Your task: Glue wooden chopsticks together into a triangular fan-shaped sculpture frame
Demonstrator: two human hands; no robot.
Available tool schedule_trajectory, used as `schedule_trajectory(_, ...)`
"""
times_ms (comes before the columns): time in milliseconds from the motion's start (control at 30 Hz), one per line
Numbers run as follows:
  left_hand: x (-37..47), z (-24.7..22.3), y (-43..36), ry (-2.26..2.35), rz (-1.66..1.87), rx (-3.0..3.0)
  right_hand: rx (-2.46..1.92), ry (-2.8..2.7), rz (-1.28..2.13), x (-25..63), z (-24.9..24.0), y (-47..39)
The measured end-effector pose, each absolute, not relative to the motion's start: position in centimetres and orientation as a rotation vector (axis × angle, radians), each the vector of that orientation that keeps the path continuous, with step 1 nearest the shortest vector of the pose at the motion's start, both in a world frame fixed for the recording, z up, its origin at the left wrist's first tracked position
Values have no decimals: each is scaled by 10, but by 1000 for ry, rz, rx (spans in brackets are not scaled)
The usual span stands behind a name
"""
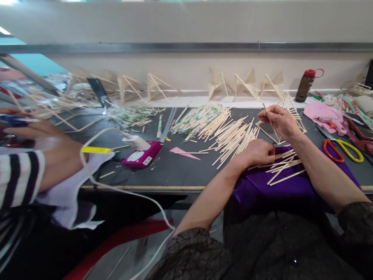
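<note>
My right hand [281, 121] is raised over the bench and pinches a thin wooden stick [271, 121], which slants down from the fingertips. Lower and to the left, my left hand [260, 152] is closed, its fingers curled downward at the edge of a purple cloth [256, 184]. What lies inside those fingers is hidden. Loose wooden sticks [285, 167] lie crossed on the cloth beside and under the left hand. Just beyond it spreads a large pile of bare sticks [233, 136]. Behind the right hand stands a stick frame [294, 112], partly covered by that hand.
Green-marked wrapped sticks [195, 120] lie mid-bench, near a magenta power adapter [142, 155] with a white cable [128, 189]. Scissors [335, 146], a pink glue gun [332, 120] and a bottle [305, 87] are at right. Stick models [246, 85] line the wall. A co-worker's arm [55, 151] reaches in at left.
</note>
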State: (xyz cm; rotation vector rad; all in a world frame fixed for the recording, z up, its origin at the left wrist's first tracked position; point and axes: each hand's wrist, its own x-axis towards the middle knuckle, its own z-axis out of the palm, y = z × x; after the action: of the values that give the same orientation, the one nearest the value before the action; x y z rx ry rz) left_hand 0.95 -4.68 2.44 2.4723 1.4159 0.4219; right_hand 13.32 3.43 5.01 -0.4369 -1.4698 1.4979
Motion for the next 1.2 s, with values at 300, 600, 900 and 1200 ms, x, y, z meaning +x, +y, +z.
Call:
schedule_trajectory(300,-24,39,-35,1994,332,2266,-432,-1538,1519,130,46,30)
schedule_trajectory(600,-60,14,-12,2299,135,2070,-437,-1607,1527,129,45,28)
schedule_trajectory(900,-89,13,-5,2401,299,1949,-380,-1602,1555,125,39,30)
schedule_trajectory(1200,-122,6,8,2601,447,1711,-374,-1614,1558,126,36,32)
